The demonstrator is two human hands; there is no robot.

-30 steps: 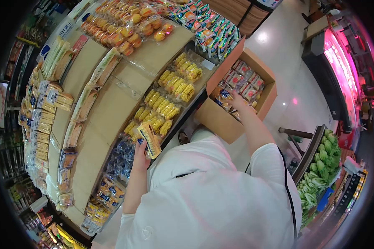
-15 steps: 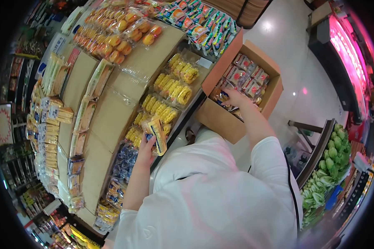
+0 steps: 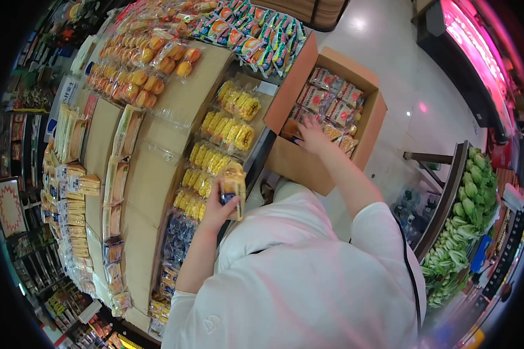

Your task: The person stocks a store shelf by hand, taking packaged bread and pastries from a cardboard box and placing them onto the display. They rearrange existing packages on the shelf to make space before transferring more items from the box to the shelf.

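Observation:
My left hand point(image 3: 220, 205) is closed around a clear-wrapped packaged bread point(image 3: 233, 179) with a blue label, held in front of the shelf edge. Inside an open cardboard box point(image 3: 300, 166), my right hand point(image 3: 313, 135) has its fingers spread over the packs. Near its thumb lies a wrapped item with a dark blue and orange label point(image 3: 293, 138), partly hidden. Beyond the fingers sit several clear packs with white and red labels point(image 3: 315, 99). Bags of yellow corn-like pieces point(image 3: 220, 131) line the shelf beside my left hand.
The tiered display shelf point(image 3: 157, 136) carries packs of round orange buns point(image 3: 135, 84), green-and-white bags point(image 3: 262, 35), blue-wrapped packs point(image 3: 179, 235) and sandwich-like packs point(image 3: 73, 203). At right stands a rack of leafy vegetables point(image 3: 463, 209). A pink-lit case point(image 3: 477, 52) is farther back.
The view has shifted slightly. My left hand has moved right with the packaged bread, tilting it more upright. My right hand's fingers have lifted off the blue-labelled item and spread out.

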